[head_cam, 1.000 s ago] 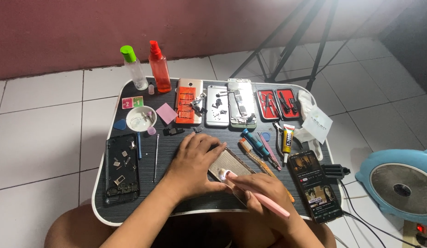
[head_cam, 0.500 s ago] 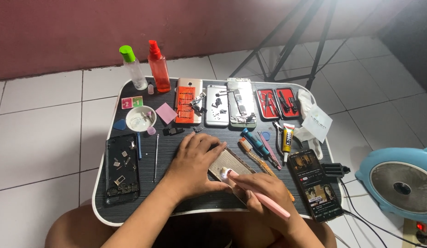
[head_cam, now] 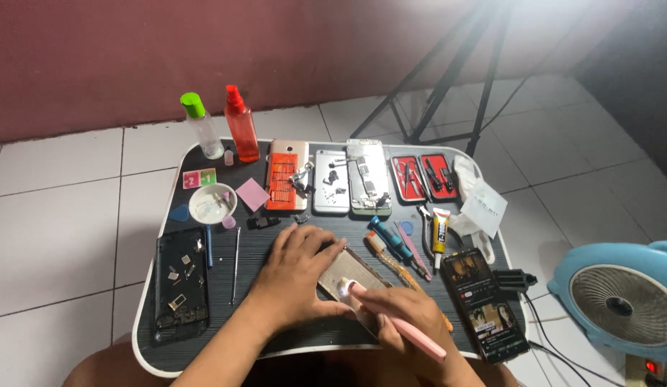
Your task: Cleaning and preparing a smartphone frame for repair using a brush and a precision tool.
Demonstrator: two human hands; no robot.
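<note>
Head view: left hand [head_cam: 299, 276] lies flat, fingers spread, pressing down a phone body [head_cam: 345, 276] near the front edge of the lap table [head_cam: 150, 358]. Right hand [head_cam: 412, 322] is closed around a pink pen-shaped tool [head_cam: 398, 326], its lit tip on the phone's near end. Likely risk: the tip skids if the pressing hand eases, or the phone slides toward the front edge. Left side holds a black phone frame [head_cam: 179, 283] with loose small parts and a white dish [head_cam: 212, 203]; a bump could scatter them. Screwdrivers [head_cam: 391, 240] and a glue tube [head_cam: 439, 229] crowd the right hand; lit phone [head_cam: 487, 304] sits at the right front corner.
</note>
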